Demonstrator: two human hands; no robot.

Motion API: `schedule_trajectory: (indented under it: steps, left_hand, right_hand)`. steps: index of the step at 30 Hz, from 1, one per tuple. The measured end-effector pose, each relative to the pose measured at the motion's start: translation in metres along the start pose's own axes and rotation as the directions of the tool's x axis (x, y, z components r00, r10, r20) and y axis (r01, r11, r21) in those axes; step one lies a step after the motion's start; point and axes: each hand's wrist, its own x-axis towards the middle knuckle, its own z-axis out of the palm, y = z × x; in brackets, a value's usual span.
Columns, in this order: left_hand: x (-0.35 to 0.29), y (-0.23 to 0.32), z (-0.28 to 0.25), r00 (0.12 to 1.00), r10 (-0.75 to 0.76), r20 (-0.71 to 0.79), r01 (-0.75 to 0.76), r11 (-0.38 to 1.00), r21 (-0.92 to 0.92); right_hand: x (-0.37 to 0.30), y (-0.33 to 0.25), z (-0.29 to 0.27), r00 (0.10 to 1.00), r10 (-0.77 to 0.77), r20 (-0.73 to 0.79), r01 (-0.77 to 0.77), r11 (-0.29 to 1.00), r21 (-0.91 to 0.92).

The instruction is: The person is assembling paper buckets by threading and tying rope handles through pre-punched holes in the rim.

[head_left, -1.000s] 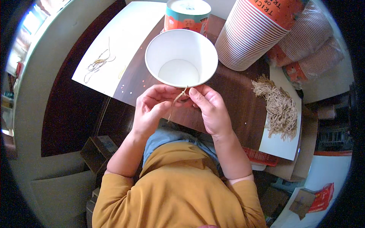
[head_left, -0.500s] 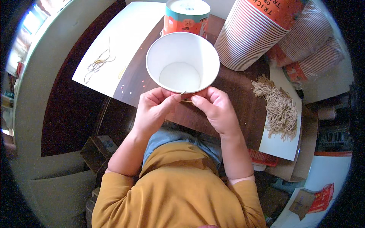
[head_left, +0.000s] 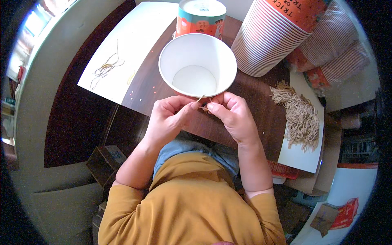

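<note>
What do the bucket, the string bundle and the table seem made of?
Bucket: probably coated paperboard, possibly plastic; its inside looks smooth, slightly glossy. String bundle: likely cotton or jute; matte, beige, loosely looped strands. Table: wood or wood-look laminate; dark brown, faint grain, slight sheen.

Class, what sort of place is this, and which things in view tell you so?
Probably a small assembly workspace: a tall stack of nested tubs stands on a brown table, with a heap of beige cords nearby and an open tub mid-view.
</note>
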Motion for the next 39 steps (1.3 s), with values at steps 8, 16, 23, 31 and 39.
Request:
schedule_trajectory:
  steps: [8,16,23,31,39]
  left_hand:
    - [0.0,-0.003,0.007,0.998,0.066,-0.003,-0.066,0.998,-0.007]
    - [0.001,-0.006,-0.004,0.995,0.09,-0.037,-0.086,0.991,0.102]
    - [-0.002,0.006,-0.009,0.998,-0.054,0.015,0.054,0.998,-0.011]
    - [-0.013,0.001,-0.008,0.993,0.121,0.01,-0.119,0.956,0.267]
    - [-0.031,0.038,0.001,0.951,0.307,0.047,-0.285,0.803,0.523]
  right_hand:
    - [0.002,0.0,-0.004,1.0,-0.005,0.006,0.005,1.0,0.003]
    - [0.0,-0.007,-0.006,1.0,0.003,0.026,-0.003,1.0,0.002]
    - [0.001,-0.012,-0.005,1.0,0.01,0.022,-0.01,1.0,0.015]
    - [-0.02,-0.021,0.004,0.77,-0.635,-0.06,0.297,0.44,-0.847]
    - [-0.014,-0.029,0.021,0.589,-0.709,0.387,0.694,0.2,-0.691]
